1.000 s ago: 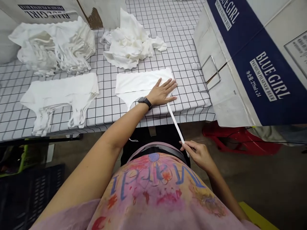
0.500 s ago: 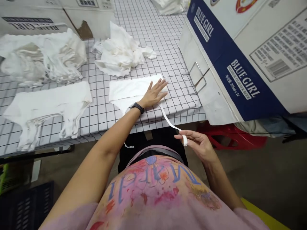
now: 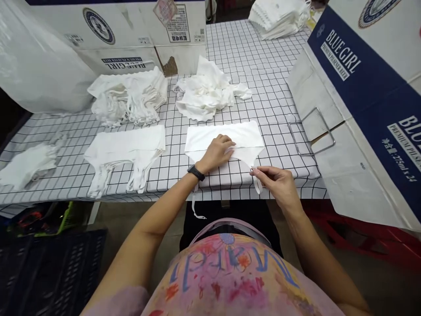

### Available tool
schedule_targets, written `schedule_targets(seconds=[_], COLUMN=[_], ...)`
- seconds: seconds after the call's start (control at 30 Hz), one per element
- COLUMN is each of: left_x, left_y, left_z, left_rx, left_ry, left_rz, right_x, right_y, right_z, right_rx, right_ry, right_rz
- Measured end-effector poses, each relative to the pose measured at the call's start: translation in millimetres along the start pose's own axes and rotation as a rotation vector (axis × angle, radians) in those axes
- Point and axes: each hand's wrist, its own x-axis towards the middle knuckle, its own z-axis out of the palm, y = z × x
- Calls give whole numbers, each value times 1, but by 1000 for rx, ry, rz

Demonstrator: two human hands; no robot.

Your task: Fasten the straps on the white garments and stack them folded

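Note:
A white strapped garment (image 3: 226,136), which looks like a camisole top, lies spread on the checked tablecloth in front of me. My left hand (image 3: 217,152) rests on its middle, palm down, fingers slightly bent and not gripping. At the garment's lower right corner, my right hand (image 3: 278,182) pinches the base of a white shoulder strap (image 3: 258,186) between thumb and forefinger. The rest of that strap hangs in a loop below the fingertips. Another thin strap (image 3: 194,208) dangles over the table edge under my left wrist.
To the left lies a neat stack of similar white garments (image 3: 131,145), with a taller pile (image 3: 131,94) behind it. A crumpled white heap (image 3: 210,92) sits beyond my garment. A beer carton (image 3: 315,118) with a wire handle stands at right; another carton (image 3: 131,39) stands at the back.
My left hand has slid from the garment's right side to its middle. My right hand has moved up along the strap to where it joins the cloth. The view has shifted left.

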Motion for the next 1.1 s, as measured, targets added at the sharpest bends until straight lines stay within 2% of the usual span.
schedule_targets(seconds=[0.13,0.37,0.57,0.8,1.1], left_x=[17,28,30,34,38], left_y=[6,0,-9,-18,-19], left_z=[4,6,9,18,21], left_rx=[114,220,104,-77,5], left_ry=[-95,-126,-83,6,-38], left_rz=[49,119,103,46,149], right_x=[29,57,72,81,92], right_y=[-2,-4,-2,-5,-12], right_z=[11,24,28,42,56], right_rx=[142,196,229,176,99], right_ry=[-8,41,59,53,111], right_rz=[77,165,272,300,308])
